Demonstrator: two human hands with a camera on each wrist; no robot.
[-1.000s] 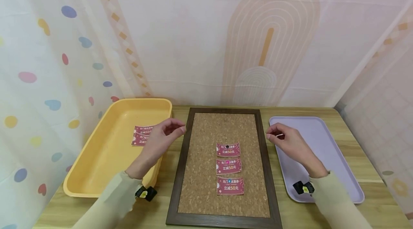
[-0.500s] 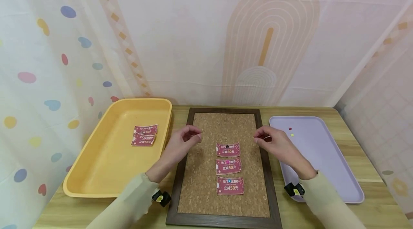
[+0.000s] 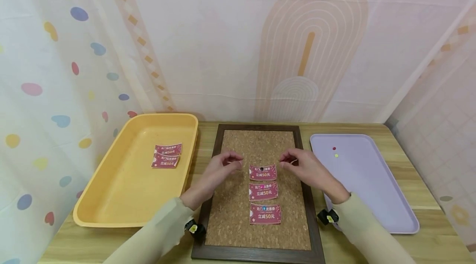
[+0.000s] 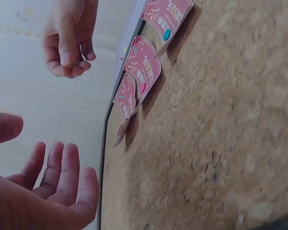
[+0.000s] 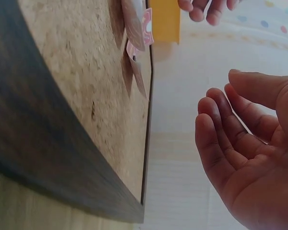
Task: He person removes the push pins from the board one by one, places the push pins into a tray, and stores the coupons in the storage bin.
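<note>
Three pink paper coupons are pinned in a column on a dark-framed corkboard [image 3: 230, 227]. The top coupon [image 3: 262, 175] has a black pushpin [image 3: 262, 169], the middle coupon [image 3: 265, 194] a pink one, and the bottom coupon [image 3: 265, 217] a blue one. Over the board's left side hovers my left hand [image 3: 220, 173], its fingertips beside the top coupon. My right hand [image 3: 308, 168] mirrors it on the other side. Nothing shows between thumb and fingers in either wrist view, where the left hand [image 4: 53, 191] and right hand [image 5: 254, 148] appear loosely curved.
At the left stands a yellow tray [image 3: 122, 189] with two overlapping coupons [image 3: 165, 161]. A shallow purple tray [image 3: 372, 193] on the right carries a red pushpin [image 3: 334, 148] and a yellow pushpin [image 3: 336, 155]. Patterned curtains hang behind the wooden table [image 3: 405, 160].
Both hands have moved inward, from beside the trays to over the corkboard, one on each side of the top coupon. The coupons and pins stay in place.
</note>
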